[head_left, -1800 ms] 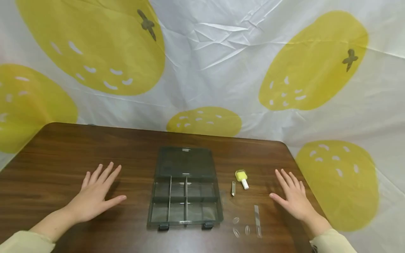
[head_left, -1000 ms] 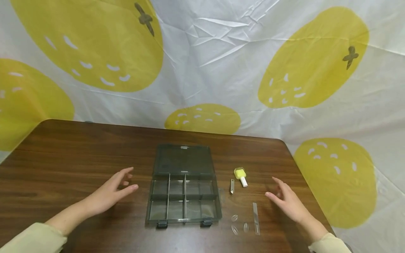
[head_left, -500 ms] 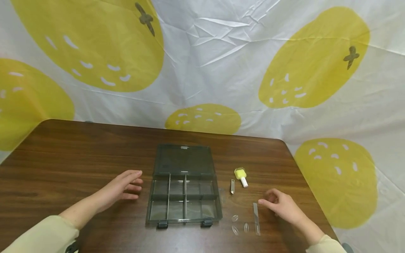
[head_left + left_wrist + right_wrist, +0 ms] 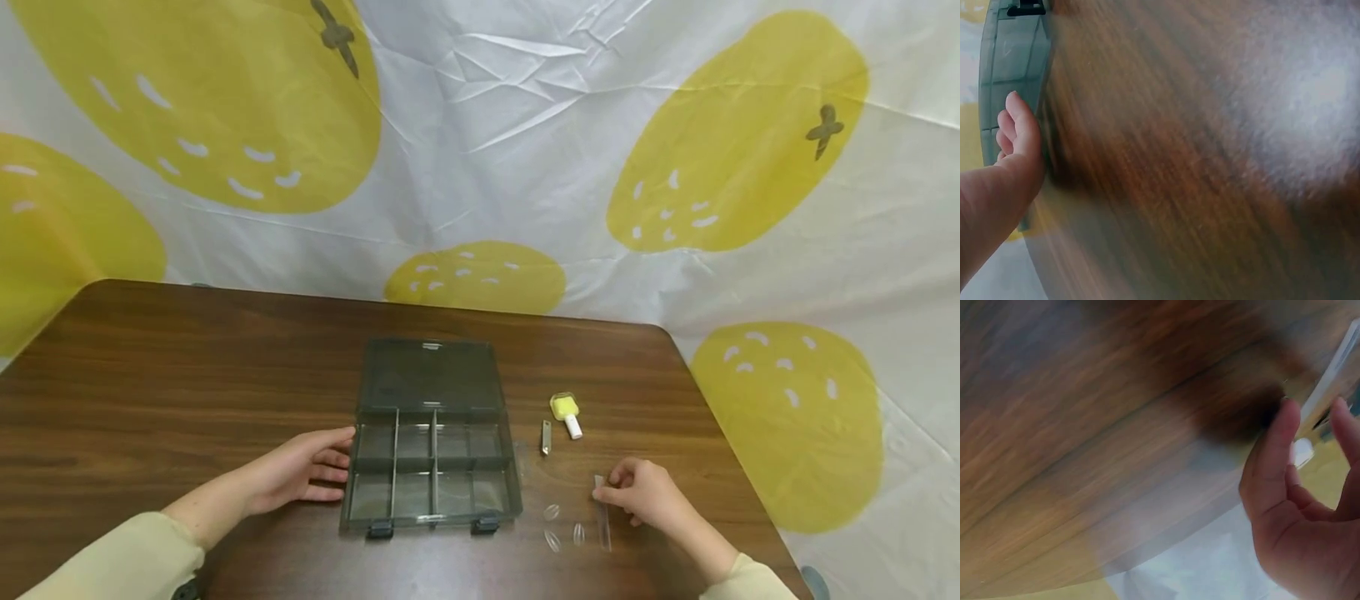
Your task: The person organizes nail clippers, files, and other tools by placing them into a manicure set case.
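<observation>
A: What is the box (image 4: 453, 493) made of?
B: Smoky, see-through plastic; the lid (image 4: 431, 377) is laid back, and the base is divided by thin walls. To its right, on the wood-grained table (image 4: 225, 375), are set three clear ovals (image 4: 578, 533), a slim metal clipper (image 4: 546, 437), a squarish yellow bottle (image 4: 565, 407) with a white cap and a thin, flat strip (image 4: 603, 523).
A: Is the strip held?
B: It lies beside the ovals. In the head view its far end is overlapped by the right hand (image 4: 647, 493); in the right wrist view, thumb and fingers are shown curved but apart. Whether the strip is touched cannot be told.
A: And the left hand (image 4: 300, 475)?
B: It is held side-on at the box's left wall, fingers loosely bent, slightly apart. By the left wrist view, a black latch (image 4: 1027, 8) is shown close up.
</observation>
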`<state>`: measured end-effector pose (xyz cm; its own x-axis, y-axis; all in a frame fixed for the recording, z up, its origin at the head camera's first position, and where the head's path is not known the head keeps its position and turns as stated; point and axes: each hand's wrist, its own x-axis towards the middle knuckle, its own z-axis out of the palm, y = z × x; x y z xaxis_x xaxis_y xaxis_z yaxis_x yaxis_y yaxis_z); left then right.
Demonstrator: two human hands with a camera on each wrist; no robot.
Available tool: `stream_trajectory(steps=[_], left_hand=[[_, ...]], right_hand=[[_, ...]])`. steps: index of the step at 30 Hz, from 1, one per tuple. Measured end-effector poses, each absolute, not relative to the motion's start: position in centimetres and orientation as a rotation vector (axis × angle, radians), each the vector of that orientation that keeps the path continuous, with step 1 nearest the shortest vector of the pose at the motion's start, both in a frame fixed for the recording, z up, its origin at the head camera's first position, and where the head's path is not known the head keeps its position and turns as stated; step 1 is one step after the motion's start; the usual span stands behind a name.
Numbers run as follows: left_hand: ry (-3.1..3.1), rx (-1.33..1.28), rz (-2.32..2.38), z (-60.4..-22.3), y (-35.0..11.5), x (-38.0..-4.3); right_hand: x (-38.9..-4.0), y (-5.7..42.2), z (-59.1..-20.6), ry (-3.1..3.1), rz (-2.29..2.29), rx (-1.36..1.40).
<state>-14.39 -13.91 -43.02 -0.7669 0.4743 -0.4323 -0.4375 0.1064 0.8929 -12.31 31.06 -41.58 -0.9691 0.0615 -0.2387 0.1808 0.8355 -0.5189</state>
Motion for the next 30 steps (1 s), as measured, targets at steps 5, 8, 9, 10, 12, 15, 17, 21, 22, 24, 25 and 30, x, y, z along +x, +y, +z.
stream_trajectory(steps=[5, 8, 9, 10, 12, 15, 17, 21, 22, 24, 25, 30], left_hand=[[1.702, 0.023, 1.771, -43.7, -13.8, -14.4], [1.701, 0.035, 1.785, -44.0, -13.8, -14.3], [1.701, 0.034, 1.79, -44.1, -13.8, -14.3], [1.703, 0.035, 1.792, -44.2, -13.8, -14.2], [1.709, 0.03, 1.794, -44.2, -13.7, -14.2], [1.714, 0.016, 1.797, -44.2, -13.6, -14.1], [1.715, 0.014, 1.798, -44.1, -13.6, -14.1], [1.707, 0.021, 1.803, -44.0, -13.6, -14.1], [1.704, 0.023, 1.805, -44.0, -13.6, -14.1], [1.699, 0.025, 1.808, -44.0, -13.6, -14.2], [1.697, 0.023, 1.81, -44.0, -13.6, -14.2], [1.705, 0.006, 1.808, -44.0, -13.6, -14.1]], right_hand=[[-11.9, 29.9, -41.5, 2.827, -0.791, 0.25], [-11.9, 29.6, -41.5, 2.825, -0.791, 0.271], [-11.9, 29.6, -41.5, 2.826, -0.789, 0.268], [-11.9, 29.6, -41.5, 2.829, -0.784, 0.261], [-11.9, 29.6, -41.6, 2.835, -0.779, 0.248], [-11.8, 29.7, -41.7, 2.848, -0.748, 0.227], [-11.8, 29.8, -41.8, 2.852, -0.726, 0.222], [-11.8, 30.0, -41.8, 2.873, -0.705, 0.158], [-11.8, 30.0, -41.8, 2.867, -0.72, 0.143], [-11.9, 30.2, -41.8, 2.835, -0.765, 0.117], [-11.9, 30.3, -41.7, 2.805, -0.802, 0.105], [-12.2, 31.3, -41.6, 2.642, -0.973, -0.014]])
